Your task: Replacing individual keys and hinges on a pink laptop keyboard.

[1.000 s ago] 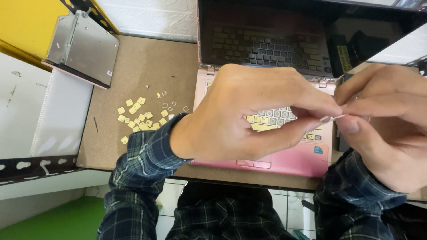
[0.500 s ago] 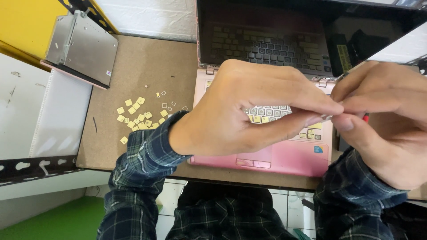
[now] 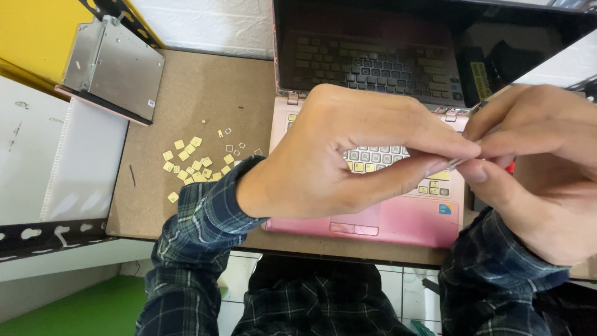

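My left hand point(image 3: 348, 155) and my right hand point(image 3: 535, 162) meet above an open pink laptop point(image 3: 404, 218). Thumb and forefinger of both hands pinch one small thin part point(image 3: 457, 163) between them; it is too small to name, and a bit of red point(image 3: 510, 167) shows by my right fingers. Under the hands the laptop's keyboard point(image 3: 373, 155) shows bare sockets and a few yellowish keycaps. Its dark screen point(image 3: 385, 56) stands open behind. Both sleeves are dark plaid.
A pile of loose yellowish keycaps point(image 3: 189, 165) lies on the brown board point(image 3: 199, 93) left of the laptop. A grey metal drive casing point(image 3: 112, 68) sits at the back left, over a yellow surface point(image 3: 31, 31). A white panel point(image 3: 81, 168) borders the left edge.
Both hands stay pinched together over the keyboard; my right fingers have shifted slightly around the small part.
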